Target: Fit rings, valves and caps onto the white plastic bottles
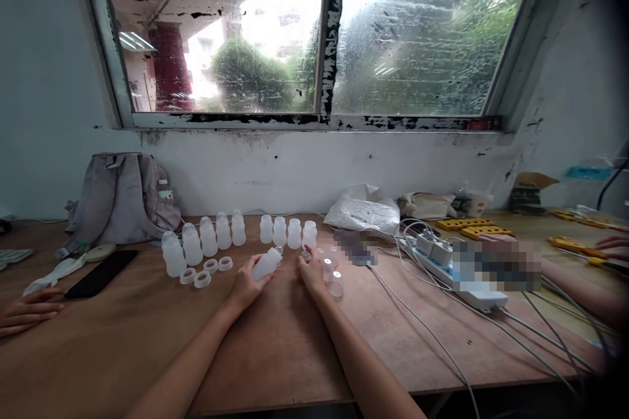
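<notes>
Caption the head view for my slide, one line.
Left hand holds a tilted frosted bottle, right hand beside it, upright bottles standing behind on the tabletop.

- The brown wooden table (285, 353) holds everything; its far edge is 12 o'clock.
- At 10 o'clock sits a big gray cloth backpack (122, 203).
- Between 9 and 10 lies a flat, black, phone-shaped thing (102, 273).
- Between 10 and 11, five cloudy white plastic bottles with tops on (208, 237) stand in a slanted row.
- At 10, nearer the middle, lie four see-through whitish plastic rings (202, 279), close to those bottles.
- At 12, four cloudy white plastic bottles with no tops (293, 234) stand side by side.
- At 1 lies a puffy silvery plastic bag (363, 209).
- Between 1 and 2 are small, clear, round plastic caps (335, 288).
- Between 2 and 3 lies a long white plastic power strip (484, 296).
</notes>
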A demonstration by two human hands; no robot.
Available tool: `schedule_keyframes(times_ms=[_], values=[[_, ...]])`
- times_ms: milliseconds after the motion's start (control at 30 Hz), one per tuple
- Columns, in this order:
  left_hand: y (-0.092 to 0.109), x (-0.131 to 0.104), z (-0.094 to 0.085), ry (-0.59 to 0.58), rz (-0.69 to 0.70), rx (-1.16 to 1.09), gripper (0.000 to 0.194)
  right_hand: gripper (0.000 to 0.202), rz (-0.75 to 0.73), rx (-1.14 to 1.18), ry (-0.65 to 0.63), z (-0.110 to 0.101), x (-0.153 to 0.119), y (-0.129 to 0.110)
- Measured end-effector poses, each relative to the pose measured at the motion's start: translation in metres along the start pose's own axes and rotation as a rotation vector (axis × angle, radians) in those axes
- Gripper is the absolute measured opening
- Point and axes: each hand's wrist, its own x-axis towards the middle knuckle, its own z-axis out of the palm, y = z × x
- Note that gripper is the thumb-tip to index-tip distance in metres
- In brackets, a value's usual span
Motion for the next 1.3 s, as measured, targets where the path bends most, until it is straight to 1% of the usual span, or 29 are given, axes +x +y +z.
schedule_keyframes(times_ms=[67,167,333,400,467,533,600,667,800,1000,1300], values=[[0.002,-0.001,-0.001,-0.021,-0.003,-0.005,0.043,0.039,0.015,-0.036,0.023,0.001,0.0,0.001],[0.005,-0.002,-0.002,-0.041,-0.006,-0.008,0.042,0.036,0.06,0.011,0.038,0.0,0.0,0.0],[0.008,-0.002,-0.005,-0.062,0.007,-0.022,0.042,0.031,0.068,0.226,0.062,-0.003,0.0,-0.007],[0.009,-0.002,-0.005,-0.066,0.007,-0.025,0.042,0.036,0.134,0.344,0.058,-0.004,-0.001,-0.012],[0.009,-0.001,-0.006,-0.069,0.003,-0.029,0.042,0.042,0.254,0.467,0.016,-0.005,-0.002,-0.017],[0.009,-0.001,-0.006,-0.071,-0.003,-0.033,0.043,0.044,0.353,0.596,-0.03,-0.005,-0.004,-0.022],[0.009,-0.002,-0.006,-0.08,-0.007,-0.035,0.043,0.043,0.391,0.704,-0.062,-0.006,-0.006,-0.027],[0.01,-0.002,-0.005,-0.096,-0.003,-0.038,0.042,0.043,0.378,0.76,-0.084,-0.006,-0.008,-0.031],[0.012,-0.003,-0.004,-0.121,0.007,-0.049,0.041,0.043,0.322,0.782,-0.13,-0.007,-0.012,-0.039],[0.01,-0.003,-0.003,-0.131,-0.016,-0.048,0.041,0.042,0.231,0.691,-0.247,-0.002,-0.018,-0.04],[0.012,-0.003,-0.005,-0.13,-0.014,-0.061,0.041,0.038,0.187,0.676,-0.268,0.0,-0.019,-0.04]])
